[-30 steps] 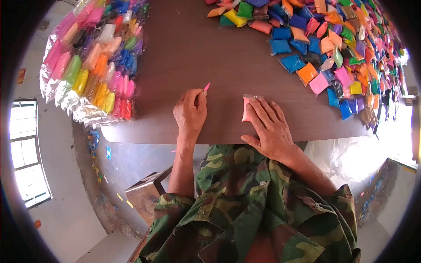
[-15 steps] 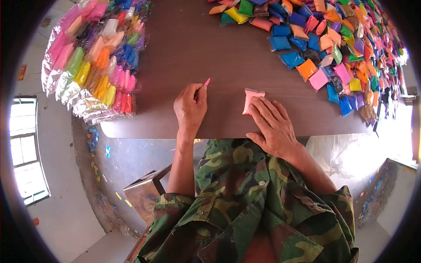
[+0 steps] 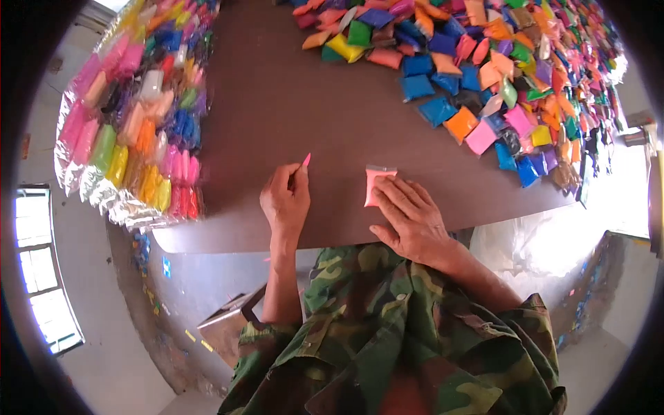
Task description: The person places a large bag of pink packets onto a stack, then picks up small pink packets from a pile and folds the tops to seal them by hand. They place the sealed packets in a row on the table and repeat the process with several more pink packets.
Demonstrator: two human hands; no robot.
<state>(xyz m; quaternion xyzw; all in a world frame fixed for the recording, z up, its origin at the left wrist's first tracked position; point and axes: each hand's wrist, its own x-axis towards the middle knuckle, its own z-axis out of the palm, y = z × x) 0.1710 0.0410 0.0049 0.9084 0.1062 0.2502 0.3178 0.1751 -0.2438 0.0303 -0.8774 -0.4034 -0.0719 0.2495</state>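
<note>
My left hand is closed in a pinch above the brown table, near its front edge. A small pointed bright-pink piece sticks up from between thumb and forefinger; its lower end is hidden. My right hand lies flat, fingers stretched out, over the right part of a salmon-pink packet. The packet is a small clear bag with a flat strip along its top, and it rests on the table. A gap of bare tabletop separates the two hands.
On the left is a stack of long clear bags holding rolls of many colours. Small coloured packets form a large heap at the back and right. Below the table edge, a brown box-like object stands on the left.
The camera view has shifted, so the table, hands and packets sit lower and slightly left in the picture. Both hands keep nearly the same pose, with the right still on the packet.
</note>
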